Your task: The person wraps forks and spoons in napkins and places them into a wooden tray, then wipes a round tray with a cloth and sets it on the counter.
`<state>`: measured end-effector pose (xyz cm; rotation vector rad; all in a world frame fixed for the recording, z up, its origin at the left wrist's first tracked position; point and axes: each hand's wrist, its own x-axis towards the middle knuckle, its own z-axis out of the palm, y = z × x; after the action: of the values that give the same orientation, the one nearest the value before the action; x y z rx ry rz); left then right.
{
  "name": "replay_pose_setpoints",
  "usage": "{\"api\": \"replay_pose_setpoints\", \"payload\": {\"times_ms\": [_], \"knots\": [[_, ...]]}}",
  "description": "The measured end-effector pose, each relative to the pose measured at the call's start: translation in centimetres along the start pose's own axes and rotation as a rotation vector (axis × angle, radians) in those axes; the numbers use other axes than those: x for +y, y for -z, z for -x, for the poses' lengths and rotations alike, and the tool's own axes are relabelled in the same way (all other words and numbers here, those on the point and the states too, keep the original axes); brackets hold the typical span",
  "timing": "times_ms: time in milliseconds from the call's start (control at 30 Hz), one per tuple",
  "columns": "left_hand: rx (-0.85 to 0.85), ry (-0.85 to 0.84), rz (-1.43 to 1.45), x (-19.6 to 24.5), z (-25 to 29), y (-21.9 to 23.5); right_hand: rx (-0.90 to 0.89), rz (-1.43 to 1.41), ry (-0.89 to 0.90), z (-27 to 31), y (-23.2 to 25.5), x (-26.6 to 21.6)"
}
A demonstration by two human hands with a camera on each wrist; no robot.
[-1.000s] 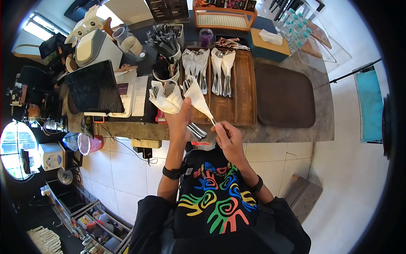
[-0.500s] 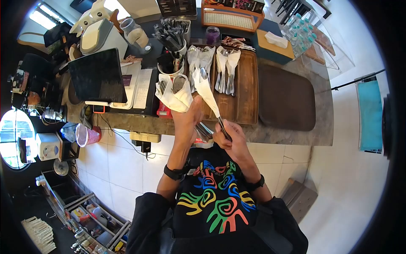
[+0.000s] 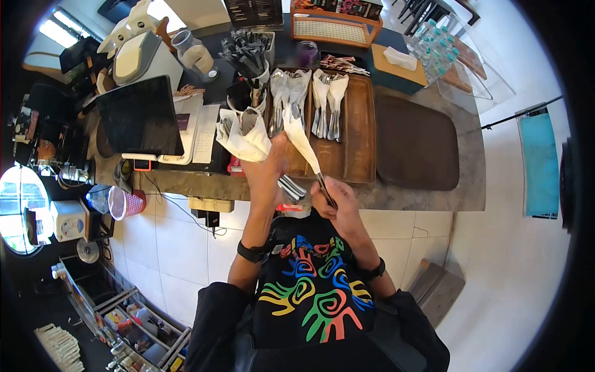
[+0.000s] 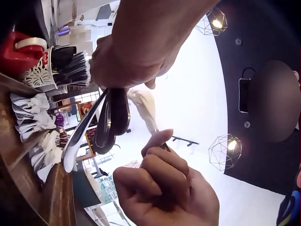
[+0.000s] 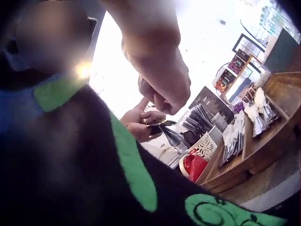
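Observation:
In the head view my left hand [image 3: 266,173] holds several napkin-wrapped cutlery sets [image 3: 245,139], their spoon and fork heads upward. Metal handles [image 3: 291,188] stick out below that palm, and they hang large in the left wrist view. My right hand [image 3: 338,204] grips the dark handles [image 3: 326,191] of one more set, wrapped in a white napkin [image 3: 300,137]. This set slants up toward the left thumb, its top overlapping the tray in this view. Curled fingers of the right hand [image 4: 164,181] show in the left wrist view.
A wooden tray [image 3: 358,146] lies ahead, with wrapped cutlery [image 3: 328,105] in its compartments. A dark brown tray [image 3: 416,142] sits to the right. Leftward are a cup of black-wrapped items [image 3: 245,56], a tablet [image 3: 139,118] and a red object [image 3: 235,166]. The counter edge [image 3: 427,201] runs in front.
My right hand has gone from pinching the napkin's lower tip to gripping the handles, which now show below the napkin. My left hand keeps its hold on the other sets.

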<state>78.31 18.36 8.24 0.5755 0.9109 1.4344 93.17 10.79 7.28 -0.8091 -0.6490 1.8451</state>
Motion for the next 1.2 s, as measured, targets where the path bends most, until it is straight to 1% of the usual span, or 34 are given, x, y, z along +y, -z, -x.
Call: {"api": "replay_pose_setpoints", "payload": {"times_ms": [33,100,133,167,200,233,267,333,367,433,467,533,633,700,733,867,933,967,1033,1167,1200], "knots": [[-0.024,0.037,-0.004,-0.2,0.2,0.4,0.073,0.128,0.063,-0.1,-0.3,0.1],[-0.042,0.051,-0.054,-0.4,0.9,0.4,0.196,0.353,0.2,-0.4,-0.8,0.7],[-0.05,0.061,-0.101,-0.3,1.2,0.2,0.202,0.349,0.203,-0.7,-0.9,1.2],[0.015,0.033,-0.132,-0.2,1.8,-0.5,0.28,0.469,0.248,-1.0,-1.0,1.7],[0.01,0.038,-0.136,-0.5,1.9,-0.5,0.358,0.588,0.291,-1.1,-1.1,1.9],[0.032,0.054,-0.179,-0.8,2.0,-0.4,0.399,0.676,0.275,-1.0,-1.4,1.7],[0.056,0.07,-0.221,-1.1,2.1,-0.4,0.404,0.673,0.275,-1.1,-1.3,1.8],[0.078,0.06,-0.223,-1.5,2.0,-0.5,0.418,0.819,0.369,-1.4,-1.1,2.0],[0.086,0.045,-0.242,-1.8,1.9,-0.2,0.418,0.817,0.369,-1.4,-1.1,2.1],[0.093,0.026,-0.262,-2.4,1.6,0.5,0.425,1.018,0.462,-1.4,-1.3,2.0],[0.114,0.022,-0.264,-2.6,1.4,0.8,0.425,1.017,0.464,-1.4,-1.3,1.9],[0.134,0.018,-0.266,-2.9,1.3,1.1,0.406,1.014,0.327,-1.2,-1.5,1.8],[0.155,0.002,-0.249,-2.9,1.1,1.4,0.39,1.068,0.338,-1.0,-1.3,2.1],[0.155,0.058,-0.227,-2.8,1.2,1.5,0.39,1.105,0.353,-0.9,-1.4,2.2],[0.159,0.057,-0.226,-2.8,1.3,1.4,0.392,1.141,0.372,-1.0,-1.4,2.2],[0.148,0.075,-0.248,-2.7,1.3,1.1,0.385,1.125,0.374,-1.2,-1.4,2.7],[0.173,0.005,-0.262,-3.0,0.8,1.2,0.369,1.011,0.356,-1.3,-1.2,3.1],[0.173,0.007,-0.262,-2.8,0.7,1.2,0.37,1.011,0.355,-1.3,-1.2,3.0],[0.147,-0.008,-0.242,-2.4,0.5,1.1,0.339,0.944,0.232,-1.1,-1.2,2.7],[0.139,0.012,-0.254,-2.8,-0.4,2.0,0.337,0.985,0.269,-0.9,-1.1,2.6],[0.15,-0.037,-0.257,-3.2,-0.9,2.3,0.33,0.993,0.281,-0.9,-1.1,2.5]]}}
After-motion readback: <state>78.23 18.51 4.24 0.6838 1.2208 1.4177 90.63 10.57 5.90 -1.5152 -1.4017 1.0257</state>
